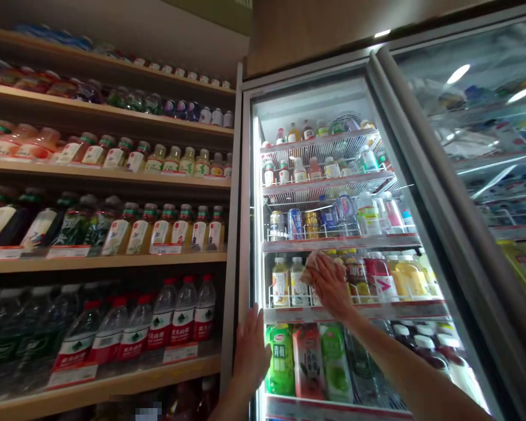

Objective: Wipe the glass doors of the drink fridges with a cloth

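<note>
Bottles (379, 278) crowd the fridge shelf (403, 308) where your right hand (331, 286) presses what looks like a pale cloth (310, 269), fingers curled over it. Your left hand (251, 351) lies flat on the fridge frame (244, 234), fingers spread, holding nothing. Push sideways too hard and, I judge, a tall bottle could tip into its neighbours or over the low rail.

Got wooden wall shelves (114, 261) on the left, crammed with tea bottles (162, 231) on the middle boards and red-capped water bottles (182, 318) lower down. On the right, wire fridge shelves (328, 186): cans (294, 224) mid-level, juice bottles (379, 279) one down, big green and pink bottles (281, 359) at the bottom.
</note>
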`<state>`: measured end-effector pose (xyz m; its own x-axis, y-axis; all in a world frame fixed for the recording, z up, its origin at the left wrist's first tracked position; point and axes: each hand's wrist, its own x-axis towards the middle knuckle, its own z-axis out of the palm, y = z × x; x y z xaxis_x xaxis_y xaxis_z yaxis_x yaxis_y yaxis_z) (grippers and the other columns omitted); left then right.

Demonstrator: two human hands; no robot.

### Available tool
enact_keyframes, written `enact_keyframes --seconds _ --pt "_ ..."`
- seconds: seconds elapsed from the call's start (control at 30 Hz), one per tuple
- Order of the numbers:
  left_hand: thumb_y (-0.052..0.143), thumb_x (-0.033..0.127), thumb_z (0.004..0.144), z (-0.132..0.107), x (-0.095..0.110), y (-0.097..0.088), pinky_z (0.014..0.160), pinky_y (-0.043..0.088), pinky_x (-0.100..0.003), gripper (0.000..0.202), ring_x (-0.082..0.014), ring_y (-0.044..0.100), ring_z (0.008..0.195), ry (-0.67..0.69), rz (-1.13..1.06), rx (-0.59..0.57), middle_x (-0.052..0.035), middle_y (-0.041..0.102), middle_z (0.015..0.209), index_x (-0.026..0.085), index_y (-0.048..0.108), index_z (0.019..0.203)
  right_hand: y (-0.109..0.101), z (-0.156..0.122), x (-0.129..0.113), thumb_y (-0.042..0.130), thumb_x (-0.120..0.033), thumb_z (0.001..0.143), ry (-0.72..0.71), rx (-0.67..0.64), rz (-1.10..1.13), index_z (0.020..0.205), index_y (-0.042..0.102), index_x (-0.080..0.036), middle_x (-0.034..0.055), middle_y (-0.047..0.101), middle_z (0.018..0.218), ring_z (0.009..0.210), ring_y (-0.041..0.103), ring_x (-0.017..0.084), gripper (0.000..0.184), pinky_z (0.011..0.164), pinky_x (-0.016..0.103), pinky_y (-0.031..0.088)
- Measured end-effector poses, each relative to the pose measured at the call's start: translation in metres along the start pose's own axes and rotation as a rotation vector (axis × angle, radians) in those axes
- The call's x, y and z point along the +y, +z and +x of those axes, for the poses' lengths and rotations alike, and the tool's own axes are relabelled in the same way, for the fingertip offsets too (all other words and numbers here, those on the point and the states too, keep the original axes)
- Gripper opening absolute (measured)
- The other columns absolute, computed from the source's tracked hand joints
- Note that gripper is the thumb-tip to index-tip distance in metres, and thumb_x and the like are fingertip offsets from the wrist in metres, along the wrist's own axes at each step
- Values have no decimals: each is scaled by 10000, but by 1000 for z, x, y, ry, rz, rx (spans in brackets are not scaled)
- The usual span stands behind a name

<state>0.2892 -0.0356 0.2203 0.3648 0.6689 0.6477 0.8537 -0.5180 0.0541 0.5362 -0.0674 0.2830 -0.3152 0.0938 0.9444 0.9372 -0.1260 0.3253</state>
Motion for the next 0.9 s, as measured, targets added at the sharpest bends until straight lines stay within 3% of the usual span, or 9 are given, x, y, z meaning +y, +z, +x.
enact_keyframes --seconds 0.17,0.27,0.37,0.43,0.53,0.6,0.67,0.8,0.9 --pt "404 97 732 5 22 -3 1135 158 -458 705 -224 126 1404 44 -154 56 -81 158 1522 126 253 1420 -27 -30 40 432 -244 877 -15 -13 16 1183 580 -225 69 460 1378 1329 324 225 340 1086 459 227" --pt "432 102 720 14 45 -1 1145 152 -411 700 -215 160 1400 59 -411 112 -105 207 1512 96 277 1402 -48 -28 56 472 -276 821 428 53 249 1024 657 -192 105 557 1259 1221 447 261 288 1027 458 324" --pt "470 167 747 21 76 -7 1107 262 -356 647 -218 272 1365 -82 -860 108 -137 304 1473 83 320 1371 -68 -13 48 452 -351 771 859 38 621 859 663 -173 106 664 975 942 602 250 289 846 424 472" --pt "505 272 784 20 97 -14 999 396 -338 580 -229 412 1281 -194 -1261 19 -141 390 1422 120 380 1330 -80 -6 28 378 -403 794 933 -14 751 794 640 -176 68 667 767 716 627 202 347 664 357 515" --pt "593 490 744 9 117 -24 758 495 -295 534 -214 608 1019 -216 -1791 -312 -129 570 1233 162 532 1161 -97 -3 -10 381 -495 773 1050 -151 1166 728 608 -191 31 632 621 571 599 156 382 523 273 484" --pt "696 517 647 -1 122 -28 655 484 -264 532 -172 644 812 -169 -1937 -502 -91 661 1015 165 595 1034 -106 -4 -31 476 -533 697 1190 -225 1529 719 597 -197 23 629 603 577 599 153 358 521 257 477" --pt "792 430 556 -8 121 -29 580 447 -222 495 -114 608 627 -191 -1980 -535 -45 672 803 142 623 921 -112 -4 -42 557 -522 630 1286 -246 1720 711 587 -193 21 635 615 613 607 160 340 551 256 484" --pt "830 257 496 -14 114 -26 467 348 -171 358 -59 513 456 -365 -2051 -422 17 591 554 120 592 726 -115 -2 -48 551 -508 642 1242 -241 1667 711 578 -176 31 662 700 718 623 181 340 633 270 498" --pt "774 189 559 -17 109 -24 471 368 -174 267 -79 542 473 -485 -2096 -396 17 601 560 134 583 737 -110 -8 -53 484 -428 705 966 -256 1432 753 610 -178 62 687 922 865 623 205 284 740 307 503"
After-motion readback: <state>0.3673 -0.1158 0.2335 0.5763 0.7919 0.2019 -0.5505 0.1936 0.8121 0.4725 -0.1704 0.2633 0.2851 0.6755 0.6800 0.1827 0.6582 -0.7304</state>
